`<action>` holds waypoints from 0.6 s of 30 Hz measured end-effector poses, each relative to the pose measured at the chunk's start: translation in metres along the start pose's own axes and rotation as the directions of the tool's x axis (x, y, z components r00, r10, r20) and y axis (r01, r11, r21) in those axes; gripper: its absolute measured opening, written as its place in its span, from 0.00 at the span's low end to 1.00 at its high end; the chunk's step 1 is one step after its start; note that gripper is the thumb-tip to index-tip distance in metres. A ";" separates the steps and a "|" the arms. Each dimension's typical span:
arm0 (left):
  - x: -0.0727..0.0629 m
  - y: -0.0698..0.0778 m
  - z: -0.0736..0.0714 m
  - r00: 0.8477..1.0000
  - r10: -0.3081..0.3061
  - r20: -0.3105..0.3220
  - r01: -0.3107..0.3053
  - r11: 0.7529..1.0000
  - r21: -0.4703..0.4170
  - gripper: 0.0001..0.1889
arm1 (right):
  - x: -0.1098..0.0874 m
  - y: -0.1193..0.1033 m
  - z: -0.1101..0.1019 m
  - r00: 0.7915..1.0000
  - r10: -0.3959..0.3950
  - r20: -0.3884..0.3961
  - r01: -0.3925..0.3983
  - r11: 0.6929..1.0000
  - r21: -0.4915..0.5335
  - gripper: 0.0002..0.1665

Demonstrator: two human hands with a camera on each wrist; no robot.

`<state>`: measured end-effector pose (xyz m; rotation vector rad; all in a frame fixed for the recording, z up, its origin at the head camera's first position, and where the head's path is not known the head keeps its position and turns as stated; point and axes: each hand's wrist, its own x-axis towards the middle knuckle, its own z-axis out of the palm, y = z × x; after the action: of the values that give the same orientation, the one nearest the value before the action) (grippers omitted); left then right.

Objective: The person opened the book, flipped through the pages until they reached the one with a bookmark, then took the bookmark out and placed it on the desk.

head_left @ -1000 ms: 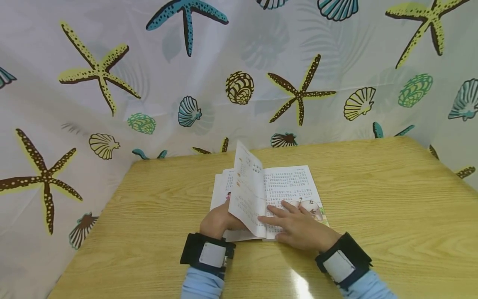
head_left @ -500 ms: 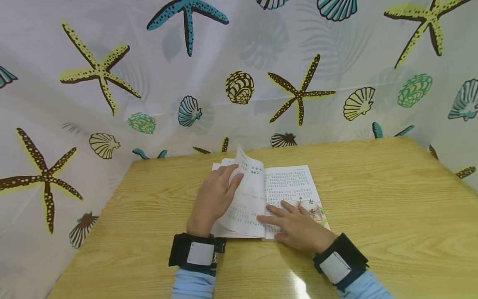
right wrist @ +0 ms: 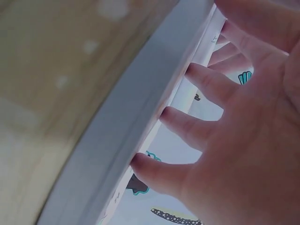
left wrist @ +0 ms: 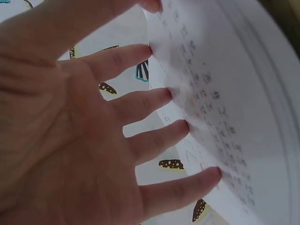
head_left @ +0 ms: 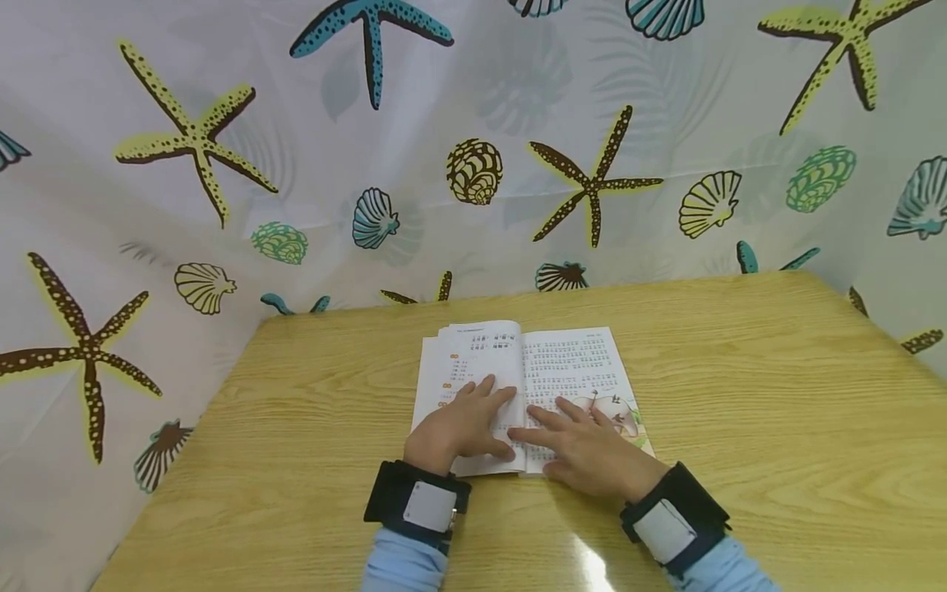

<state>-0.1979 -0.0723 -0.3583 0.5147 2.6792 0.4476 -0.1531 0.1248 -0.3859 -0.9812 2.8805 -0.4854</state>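
1. A white cloth printed with starfish and shells [head_left: 414, 156] hangs behind and at the sides of a yellow wood-grain table [head_left: 311, 395].
2. The person's left hand [head_left: 460, 421], in a black wrist strap with a pale plate [head_left: 429, 504] above a light-blue sleeve [head_left: 405, 561], lies on the book's left page; its fingers are spread and nearly straight, gripping nothing. In the left wrist view, four fingertips [left wrist: 213, 174] touch the paper.
3. A white paperback book with small dark print [head_left: 488, 335] lies open near the table's back edge, roughly midway between the back corners, its lower edge towards the person. It looks light and bendy; single leaves are likely thin, smooth and easily creased or torn. A leaf is best taken at its outer edge or upper corner, the whole book by both outer edges.
4. The right hand [head_left: 592, 448] rests spread across the right page's lower part, one finger reaching over the fold. It pinches nothing. Its fingertip comes near the left thumb; whether they touch is unclear. A matching strap [head_left: 676, 518] and sleeve [head_left: 728, 567] follow.
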 end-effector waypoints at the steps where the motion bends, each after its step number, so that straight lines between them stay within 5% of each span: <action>1: 0.000 0.001 0.000 1.000 -0.004 -0.001 0.004 1.000 -0.005 0.43 | 0.000 0.000 0.000 1.000 0.000 -0.001 0.000 1.000 -0.002 0.28; 18: 0.001 0.002 0.001 1.000 -0.015 -0.003 0.015 1.000 -0.019 0.44 | -0.003 0.012 -0.007 0.997 0.075 0.025 -0.075 0.997 0.019 0.28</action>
<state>-0.1977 -0.0700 -0.3590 0.4880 2.6770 0.4698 -0.1592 0.1376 -0.3835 -0.8659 2.8731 -0.4926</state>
